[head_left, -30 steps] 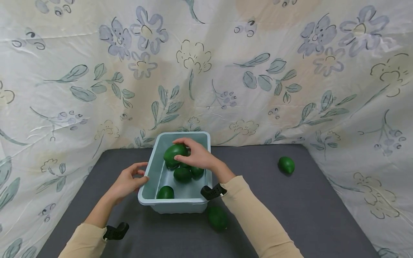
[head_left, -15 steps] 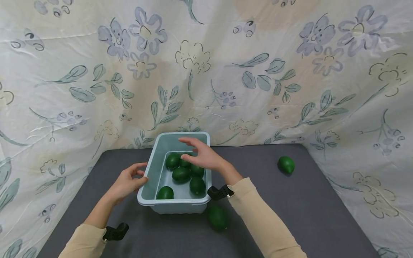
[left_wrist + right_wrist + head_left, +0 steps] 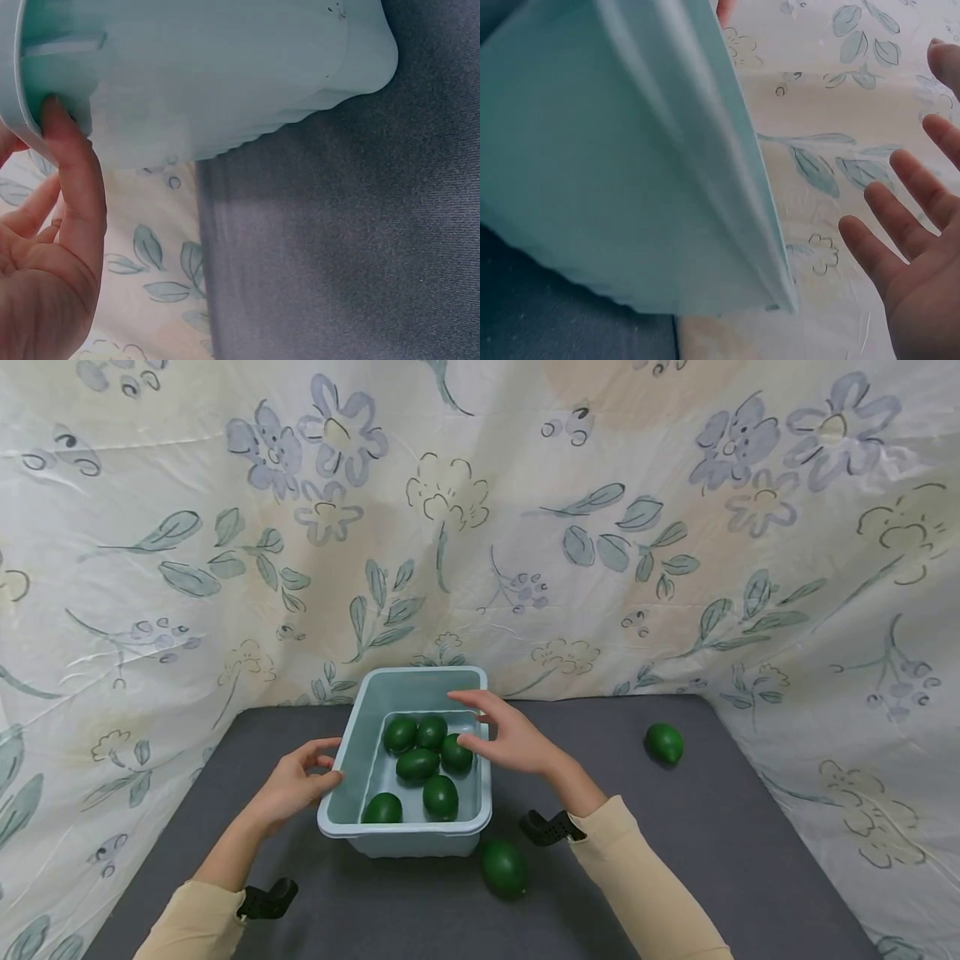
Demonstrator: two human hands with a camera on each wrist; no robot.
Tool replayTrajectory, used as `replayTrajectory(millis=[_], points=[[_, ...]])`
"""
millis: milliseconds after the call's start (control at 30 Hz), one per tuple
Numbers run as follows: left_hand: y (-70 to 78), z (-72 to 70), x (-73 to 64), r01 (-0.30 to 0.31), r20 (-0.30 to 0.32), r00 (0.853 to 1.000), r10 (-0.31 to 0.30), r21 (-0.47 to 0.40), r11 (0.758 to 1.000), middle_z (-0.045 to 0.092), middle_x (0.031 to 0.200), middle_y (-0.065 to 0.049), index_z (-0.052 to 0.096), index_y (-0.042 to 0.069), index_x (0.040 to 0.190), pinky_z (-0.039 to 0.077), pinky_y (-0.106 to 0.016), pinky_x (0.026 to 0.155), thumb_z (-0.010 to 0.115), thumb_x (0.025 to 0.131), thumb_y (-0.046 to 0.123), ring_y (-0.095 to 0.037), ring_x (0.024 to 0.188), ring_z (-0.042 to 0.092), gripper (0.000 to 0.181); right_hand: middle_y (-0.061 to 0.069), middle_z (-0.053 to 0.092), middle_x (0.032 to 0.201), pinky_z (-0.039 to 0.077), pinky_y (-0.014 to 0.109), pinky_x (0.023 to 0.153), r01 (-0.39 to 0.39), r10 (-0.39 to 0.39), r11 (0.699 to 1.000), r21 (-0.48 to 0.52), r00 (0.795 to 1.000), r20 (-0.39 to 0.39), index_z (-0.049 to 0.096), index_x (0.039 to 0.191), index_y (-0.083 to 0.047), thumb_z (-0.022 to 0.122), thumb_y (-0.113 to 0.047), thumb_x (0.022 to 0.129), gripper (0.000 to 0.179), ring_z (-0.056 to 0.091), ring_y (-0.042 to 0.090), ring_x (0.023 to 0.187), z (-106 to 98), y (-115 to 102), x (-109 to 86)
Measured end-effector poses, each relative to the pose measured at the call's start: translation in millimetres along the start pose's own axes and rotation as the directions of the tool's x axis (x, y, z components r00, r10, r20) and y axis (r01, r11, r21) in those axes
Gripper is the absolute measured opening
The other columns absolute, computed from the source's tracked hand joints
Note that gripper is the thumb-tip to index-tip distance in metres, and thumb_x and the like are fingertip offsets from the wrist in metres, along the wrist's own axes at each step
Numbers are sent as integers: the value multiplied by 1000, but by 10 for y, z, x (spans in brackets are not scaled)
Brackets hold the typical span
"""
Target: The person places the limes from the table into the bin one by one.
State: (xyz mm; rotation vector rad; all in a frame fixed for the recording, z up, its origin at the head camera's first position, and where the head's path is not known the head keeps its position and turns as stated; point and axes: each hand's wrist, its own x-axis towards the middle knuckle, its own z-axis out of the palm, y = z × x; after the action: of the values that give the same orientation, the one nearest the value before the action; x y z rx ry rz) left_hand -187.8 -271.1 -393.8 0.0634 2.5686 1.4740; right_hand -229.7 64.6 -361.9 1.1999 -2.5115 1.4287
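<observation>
A pale blue plastic bin (image 3: pixel 405 828) stands on the table with several smooth, oval green fruits (image 3: pixel 417 766) on its floor. They look like limes or avocados; I cannot tell which. My left hand (image 3: pixel 296 785) holds the bin's left rim; in the left wrist view, the thumb (image 3: pixel 75 161) lies against the wall under the lip. My right hand (image 3: pixel 513 735) hovers over the right rim, fingers spread and holding nothing. In the right wrist view that hand (image 3: pixel 930 262) appears apart from the bin wall (image 3: pixel 630 165).
One larger green fruit (image 3: pixel 504 868) lies on the dark grey table (image 3: pixel 600 827) by the bin's near right corner. Another green fruit (image 3: pixel 664 744) sits far right. A floral cloth (image 3: pixel 525 527) hangs behind the table and along its sides.
My right hand has let go of a green fruit inside the bin and moved right, up over the right rim. The left hand stays on the left rim.
</observation>
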Motion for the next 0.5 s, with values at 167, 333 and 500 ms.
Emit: replayTrajectory(millis=[167,333,500], points=[[-9,2,-2,-1,0,1000,1,-9,1000,50,111,-20,33,8,140,54,-38,64,59,88,13,-22,83,63,58,0,42,138,40,46,97,19,-20,1000,-24,999,-26,40,138,-17,64,-20,87,57,40,14,125,32,48,-180],[-16,2,2,-2,-7,1000,2,1,1000,50,111,-20,33,8,140,55,-37,64,59,88,14,-22,83,62,58,1,41,138,40,46,97,13,-14,1000,-18,999,-37,40,138,-13,66,-17,85,59,40,18,127,70,58,-362],[-10,-4,1,-2,-7,1000,2,1,1000,51,111,-20,33,8,140,55,-37,65,60,88,14,-22,84,62,59,4,42,138,41,45,96,17,-18,999,-33,999,-42,40,137,-12,66,-15,84,59,41,23,125,99,91,-510]])
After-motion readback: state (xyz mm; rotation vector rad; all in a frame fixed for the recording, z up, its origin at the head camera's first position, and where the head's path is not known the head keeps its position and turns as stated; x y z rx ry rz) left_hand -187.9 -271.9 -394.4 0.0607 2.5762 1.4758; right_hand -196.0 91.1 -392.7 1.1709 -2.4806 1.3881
